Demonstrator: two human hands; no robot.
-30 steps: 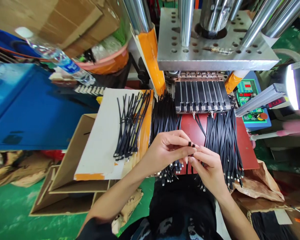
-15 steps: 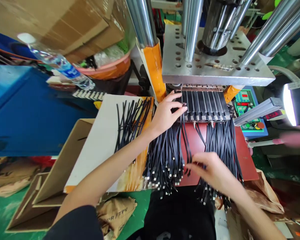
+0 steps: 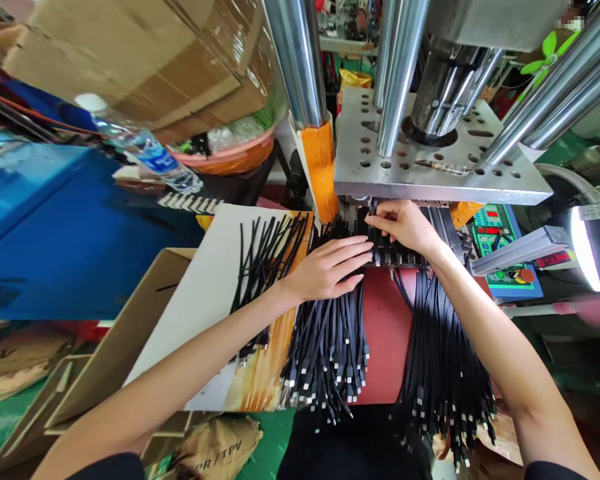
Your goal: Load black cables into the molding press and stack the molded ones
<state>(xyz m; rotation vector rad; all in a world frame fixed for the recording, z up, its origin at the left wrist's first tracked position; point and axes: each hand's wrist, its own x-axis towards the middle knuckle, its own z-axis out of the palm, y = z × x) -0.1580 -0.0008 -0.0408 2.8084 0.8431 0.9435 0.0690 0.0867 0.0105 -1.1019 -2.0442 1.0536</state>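
My right hand [image 3: 403, 225] reaches over the black metal mold block [image 3: 443, 227], its thumb and fingers pinched together near the block's left end. What sits between those fingertips is too small and dark to make out. Just left of it, my left hand [image 3: 330, 268] lies palm down with fingers stretched out, fingertips at the block's left front corner. Under that hand hangs a thick bundle of black flat cables [image 3: 330, 340] with pale metal plug ends. Another bundle of black cables [image 3: 440, 360] hangs off the block's right side, below my right forearm.
Close above my hands is the press's drilled steel plate [image 3: 445, 183] between steel columns. More black cables [image 3: 265, 260] lie on a white board [image 3: 195, 300] at left. A control panel [image 3: 505, 253] and a lit lamp [image 3: 587, 250] stand right; a water bottle [image 3: 150, 153] leans at upper left.
My right hand has risen from the loose cables' lower ends to the mold block. My left hand has dropped back from the block and flattened out. The loose cables no longer hang in the middle.
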